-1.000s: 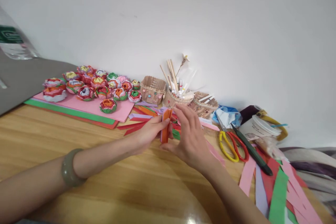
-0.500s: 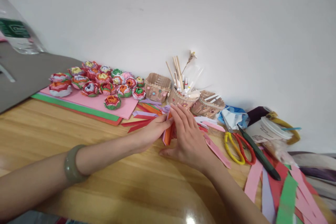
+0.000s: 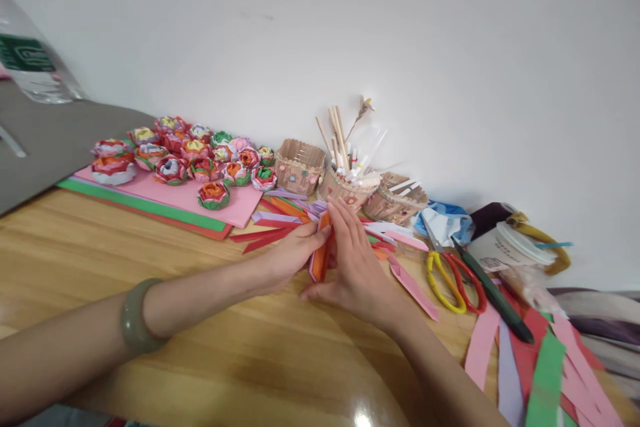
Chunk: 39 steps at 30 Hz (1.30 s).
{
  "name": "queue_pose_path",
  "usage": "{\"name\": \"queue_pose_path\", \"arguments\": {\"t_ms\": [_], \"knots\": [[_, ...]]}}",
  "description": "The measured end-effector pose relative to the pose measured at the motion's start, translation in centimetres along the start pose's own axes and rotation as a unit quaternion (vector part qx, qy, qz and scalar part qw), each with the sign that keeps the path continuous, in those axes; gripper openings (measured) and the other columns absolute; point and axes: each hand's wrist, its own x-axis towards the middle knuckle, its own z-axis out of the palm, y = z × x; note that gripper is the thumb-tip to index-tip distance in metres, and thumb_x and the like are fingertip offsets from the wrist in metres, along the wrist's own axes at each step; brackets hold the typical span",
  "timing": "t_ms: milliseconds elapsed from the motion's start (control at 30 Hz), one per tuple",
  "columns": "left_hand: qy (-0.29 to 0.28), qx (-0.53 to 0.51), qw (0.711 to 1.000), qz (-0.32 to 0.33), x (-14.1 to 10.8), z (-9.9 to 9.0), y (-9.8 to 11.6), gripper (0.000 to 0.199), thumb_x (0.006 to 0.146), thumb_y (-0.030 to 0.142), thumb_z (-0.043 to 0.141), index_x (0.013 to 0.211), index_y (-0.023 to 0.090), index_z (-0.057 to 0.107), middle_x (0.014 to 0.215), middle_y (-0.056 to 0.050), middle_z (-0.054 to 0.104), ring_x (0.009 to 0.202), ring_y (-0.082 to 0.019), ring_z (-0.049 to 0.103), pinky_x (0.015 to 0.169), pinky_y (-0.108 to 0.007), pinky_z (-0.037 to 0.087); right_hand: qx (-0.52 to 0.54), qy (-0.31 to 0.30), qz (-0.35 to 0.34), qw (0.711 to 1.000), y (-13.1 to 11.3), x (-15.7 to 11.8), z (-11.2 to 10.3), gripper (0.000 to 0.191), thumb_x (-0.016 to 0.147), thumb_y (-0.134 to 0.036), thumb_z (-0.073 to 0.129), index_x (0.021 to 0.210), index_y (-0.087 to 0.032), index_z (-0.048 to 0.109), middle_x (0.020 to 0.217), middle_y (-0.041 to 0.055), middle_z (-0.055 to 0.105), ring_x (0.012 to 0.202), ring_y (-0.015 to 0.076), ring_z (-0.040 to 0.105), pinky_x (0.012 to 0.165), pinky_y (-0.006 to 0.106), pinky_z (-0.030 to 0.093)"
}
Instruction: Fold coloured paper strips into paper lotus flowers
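Note:
My left hand (image 3: 295, 255) pinches a small stack of folded paper strips (image 3: 318, 261), orange and red with lilac edges, between thumb and fingers. The strips stand at a slant just above the wooden table. Close against their right side is my right hand (image 3: 356, 273), its fingers stretched out together along the stack and its thumb held apart below. The right fingers partly hide the stack's far end. Behind both hands lie loose folded strips (image 3: 277, 219) in red, orange and lilac. A single pink folded strip (image 3: 414, 288) rests to the right of my right hand.
Several paper flowers (image 3: 213, 195) sit on stacked coloured sheets (image 3: 245, 203) at the left. Decorated cardboard baskets (image 3: 300, 167) line the wall, one holding sticks. Scissors (image 3: 453, 280), a dark green pen-like tool (image 3: 495, 293), a white tub (image 3: 507, 247) and flat paper strips (image 3: 547, 373) are at the right.
The stack of strips has tilted slightly, showing more of its orange face. My right thumb has shifted a little left. Both hands stay in nearly the same place.

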Motion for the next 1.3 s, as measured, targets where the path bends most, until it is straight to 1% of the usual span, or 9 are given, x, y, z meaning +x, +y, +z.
{"name": "queue_pose_path", "arguments": {"t_ms": [133,300,633,733,833,933,1033,1167,1300], "knots": [[-0.023,-0.009,0.999,-0.030,-0.2,-0.1,0.0,0.015,0.077,0.026,0.064,0.088,0.016,0.064,0.067,-0.001,0.063,0.061,-0.013,0.058,0.065,-0.028,0.047,0.035,-0.013,0.004,0.999,0.4,-0.5,-0.5,0.120,0.058,-0.044,0.075,0.142,-0.019,-0.006,0.147,0.0176,0.013,0.136,0.0324,0.011,0.106,0.052,0.025],[-0.039,-0.031,0.998,-0.039,-0.3,-0.3,0.0,0.009,0.077,0.022,0.063,0.083,0.015,0.064,0.067,-0.002,0.062,0.063,-0.014,0.058,0.066,-0.030,0.046,0.009,0.006,0.010,1.000,0.7,-1.1,-0.6,0.107,0.060,-0.029,0.071,0.142,-0.018,0.002,0.142,0.0166,0.026,0.133,0.0309,0.021,0.105,0.049,0.028],[-0.043,-0.013,0.998,-0.044,0.0,-0.6,-0.4,0.016,0.074,0.029,0.067,0.076,0.014,0.061,0.063,-0.001,0.061,0.060,-0.013,0.057,0.065,-0.028,0.045,-0.054,0.027,-0.020,0.998,0.8,-1.0,-0.5,0.092,0.064,-0.037,0.063,0.140,-0.012,0.016,0.135,0.0180,0.039,0.129,0.0316,0.029,0.107,0.053,0.020],[-0.038,-0.012,0.998,-0.050,0.1,-0.8,-0.4,0.016,0.075,0.029,0.066,0.077,0.014,0.061,0.063,-0.001,0.060,0.059,-0.013,0.057,0.065,-0.028,0.046,-0.032,0.006,-0.011,0.999,0.7,-1.1,-0.7,0.097,0.065,-0.035,0.065,0.141,-0.015,0.010,0.140,0.0168,0.034,0.133,0.0312,0.023,0.107,0.052,0.020],[-0.030,-0.013,0.998,-0.047,0.2,-0.7,-0.1,0.014,0.080,0.026,0.060,0.081,0.013,0.061,0.064,-0.002,0.060,0.059,-0.013,0.057,0.064,-0.027,0.046,0.065,-0.008,0.039,0.997,0.7,-1.1,-0.7,0.105,0.065,-0.042,0.070,0.142,-0.019,0.003,0.147,0.0156,0.018,0.136,0.0308,0.014,0.107,0.052,0.023],[0.003,-0.035,0.999,-0.014,0.3,-0.3,0.4,0.018,0.087,0.019,0.049,0.077,0.010,0.061,0.065,-0.003,0.060,0.060,-0.012,0.057,0.065,-0.025,0.046,0.204,0.073,0.162,0.963,0.8,-1.1,-0.3,0.073,0.078,-0.047,0.057,0.136,-0.021,0.020,0.141,0.0157,0.031,0.129,0.0276,0.031,0.101,0.048,0.033],[0.037,-0.085,0.995,0.027,0.4,0.2,0.7,0.026,0.089,0.010,0.039,0.075,0.010,0.061,0.067,-0.003,0.060,0.065,-0.010,0.058,0.069,-0.022,0.046,0.287,0.128,0.253,0.915,0.6,-1.0,0.3,0.034,0.087,-0.044,0.044,0.112,-0.021,0.041,0.109,0.0108,0.056,0.099,0.0220,0.056,0.085,0.041,0.046],[0.043,-0.097,0.993,0.045,0.0,0.8,0.6,0.029,0.089,0.010,0.038,0.073,0.011,0.062,0.070,-0.003,0.061,0.068,-0.011,0.058,0.069,-0.022,0.046,0.307,0.053,0.250,0.917,-1.1,-0.8,0.8,0.024,0.089,-0.043,0.040,0.096,-0.021,0.046,0.097,0.0079,0.060,0.086,0.0199,0.058,0.074,0.034,0.047],[0.061,-0.097,0.992,0.054,-0.7,1.1,0.0,0.022,0.085,0.007,0.045,0.075,0.013,0.063,0.073,-0.001,0.060,0.074,-0.010,0.057,0.074,-0.019,0.044,0.219,-0.040,0.261,0.939,-3.1,-0.5,1.2,0.030,0.091,-0.040,0.033,0.108,-0.016,0.043,0.092,0.0138,0.062,0.077,0.0244,0.059,0.064,0.035,0.044]]}}
